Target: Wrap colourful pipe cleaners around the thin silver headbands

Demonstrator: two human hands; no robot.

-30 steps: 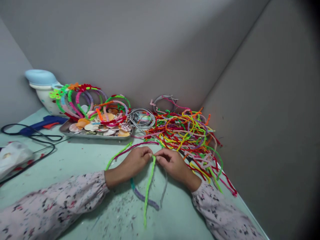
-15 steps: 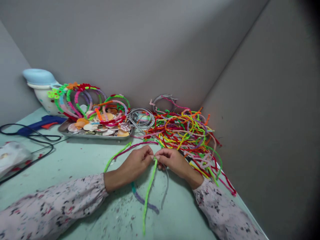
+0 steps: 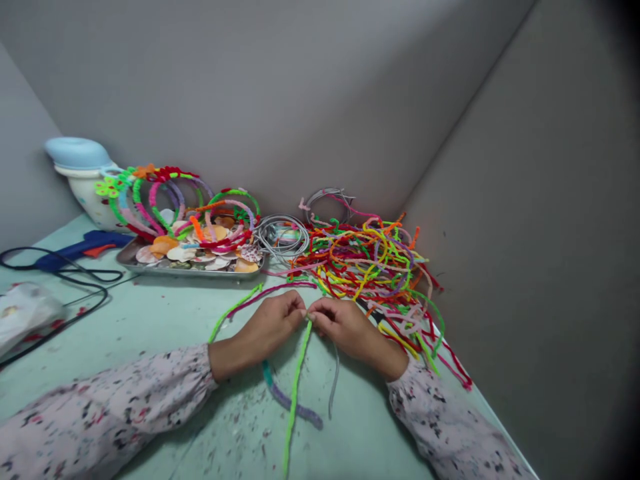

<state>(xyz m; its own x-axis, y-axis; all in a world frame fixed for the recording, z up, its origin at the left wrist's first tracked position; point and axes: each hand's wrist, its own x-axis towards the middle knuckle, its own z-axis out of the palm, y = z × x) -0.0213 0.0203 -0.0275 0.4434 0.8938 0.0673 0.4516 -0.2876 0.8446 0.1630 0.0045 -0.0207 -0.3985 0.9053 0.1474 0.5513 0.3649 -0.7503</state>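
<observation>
Head view: I see left hand and right hand pinching a green pipe cleaner, inward from the worktop's right edge; its tail now reaches lower, suggesting a readjusted grip.

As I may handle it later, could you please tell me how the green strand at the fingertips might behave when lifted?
The green strand is probably light, being so thin. Its gentle curve suggests it bends easily. Its fuzzy-looking surface should make slipping unlikely.

The green pipe cleaner looks fuzzy and matt, the tray smooth metal.
</observation>
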